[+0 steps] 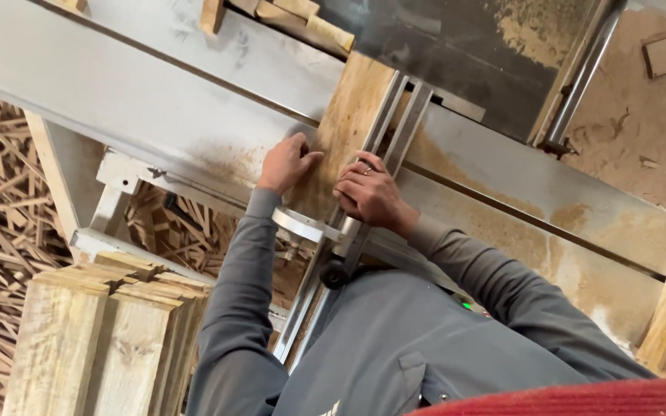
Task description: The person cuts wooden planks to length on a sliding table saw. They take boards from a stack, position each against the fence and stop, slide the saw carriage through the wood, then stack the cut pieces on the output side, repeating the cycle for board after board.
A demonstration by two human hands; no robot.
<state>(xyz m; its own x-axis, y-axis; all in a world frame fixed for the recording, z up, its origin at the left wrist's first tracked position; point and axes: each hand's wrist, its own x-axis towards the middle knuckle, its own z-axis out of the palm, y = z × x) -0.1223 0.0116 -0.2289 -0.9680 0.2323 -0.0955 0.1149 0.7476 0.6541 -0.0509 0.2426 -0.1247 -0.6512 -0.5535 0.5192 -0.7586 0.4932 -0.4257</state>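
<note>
Our pale wooden board [348, 131] flat on the saw table, our metal sliding guide [395, 127] lying along its edge

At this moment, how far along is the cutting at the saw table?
Done: cut pieces lie beyond the table, and offcuts litter the floor. In hand: the left hand presses flat on a board on the table, while the right hand grips the metal sliding guide. Left: a stack of boards stands beside the person, uncut as far as can be seen.
</note>
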